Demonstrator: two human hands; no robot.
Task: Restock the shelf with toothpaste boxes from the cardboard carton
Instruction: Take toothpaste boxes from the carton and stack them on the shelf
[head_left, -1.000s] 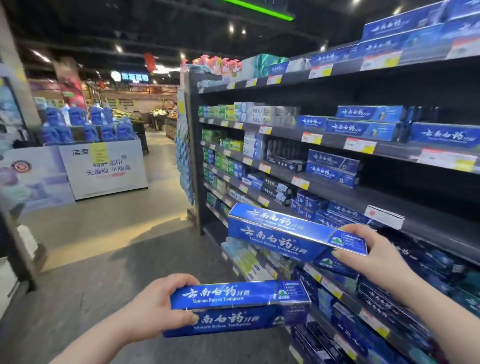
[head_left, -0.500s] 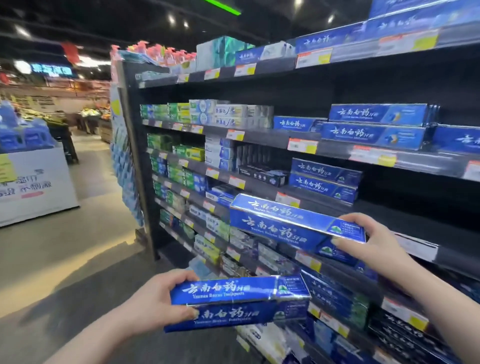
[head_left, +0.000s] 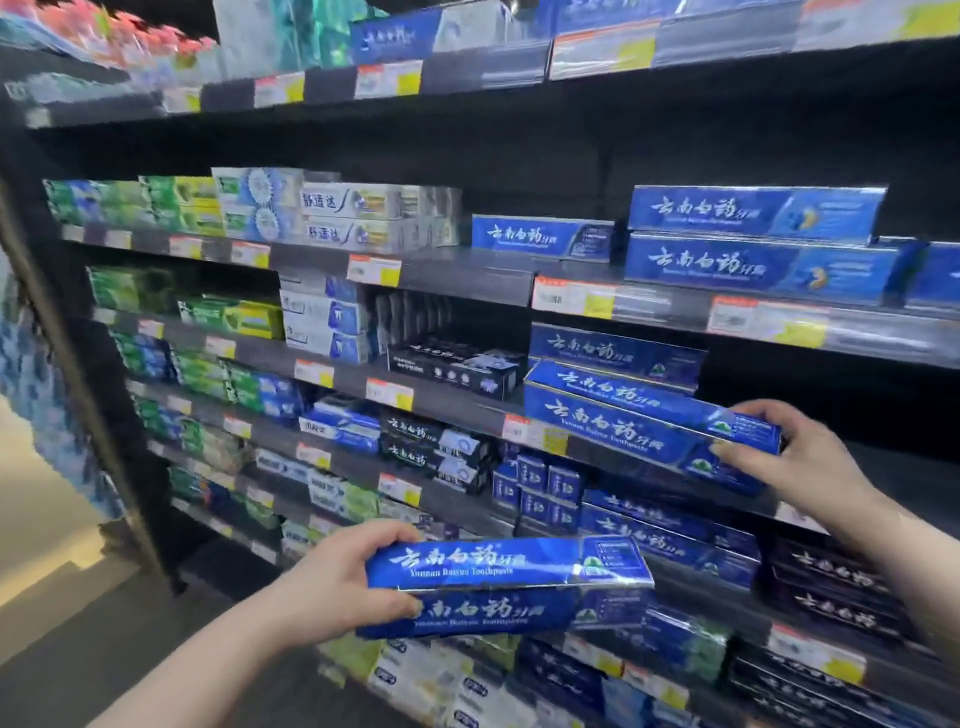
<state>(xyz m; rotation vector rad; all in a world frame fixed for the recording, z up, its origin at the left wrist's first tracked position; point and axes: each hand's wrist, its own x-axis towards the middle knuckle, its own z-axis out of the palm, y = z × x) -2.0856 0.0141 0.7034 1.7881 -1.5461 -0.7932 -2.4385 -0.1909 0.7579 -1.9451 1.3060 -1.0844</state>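
The right hand (head_left: 795, 457) grips the right end of two stacked blue toothpaste boxes (head_left: 639, 421), fingers curled round them. It holds them at the front edge of a dark shelf (head_left: 457, 411), just before a like box (head_left: 613, 347) lying there. The left hand (head_left: 337, 582) clamps the left end of a second pair (head_left: 509, 587), lower down and off the shelving. Each face reads 云南白药牙膏 over "Yunnan Baiyao Toothpaste" (the finer print blurs). On the tier above, white boxes (head_left: 353, 218) read 舒适达. Yellow-and-white price tags (head_left: 389, 395) line the shelf edges, their print unreadable.
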